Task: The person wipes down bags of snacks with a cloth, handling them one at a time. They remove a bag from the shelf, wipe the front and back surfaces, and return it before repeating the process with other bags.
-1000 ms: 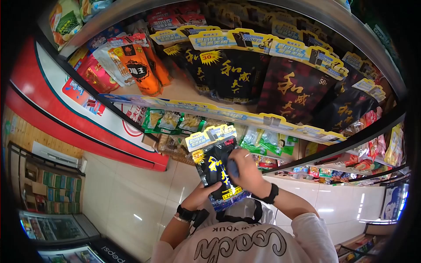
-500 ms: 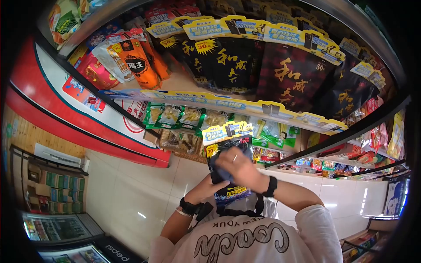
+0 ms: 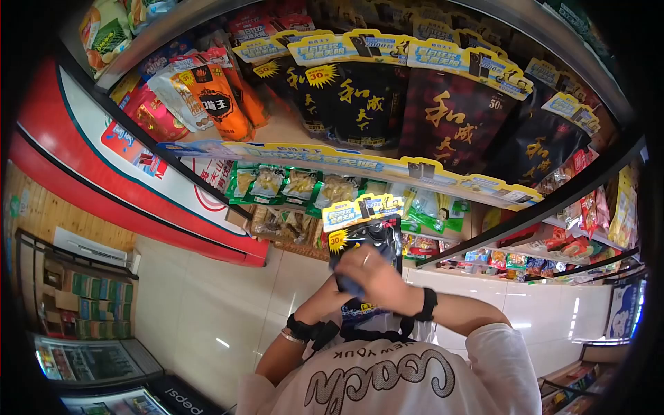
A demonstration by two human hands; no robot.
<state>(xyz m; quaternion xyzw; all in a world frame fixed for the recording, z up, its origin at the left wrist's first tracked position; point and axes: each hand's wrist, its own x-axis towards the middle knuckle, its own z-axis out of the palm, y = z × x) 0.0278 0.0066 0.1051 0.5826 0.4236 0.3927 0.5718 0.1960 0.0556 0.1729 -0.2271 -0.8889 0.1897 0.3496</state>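
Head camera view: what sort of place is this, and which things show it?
Probably a grocery or convenience shop: black packets stand on a shelf, green-edged packs line the tier below, and a dark unit marked "pepsi" shows at lower left.

R hand [image 3: 372, 275] blurred, hides mid of blk pack [image 3: 382, 236]
L hand [image 3: 324, 299] fingertips hidden; dk blue item [image 3: 351, 286] too blurred to ID.

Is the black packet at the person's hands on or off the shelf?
Off: the black packet is held in front of the shelf, left hand at its side, right hand across its front.
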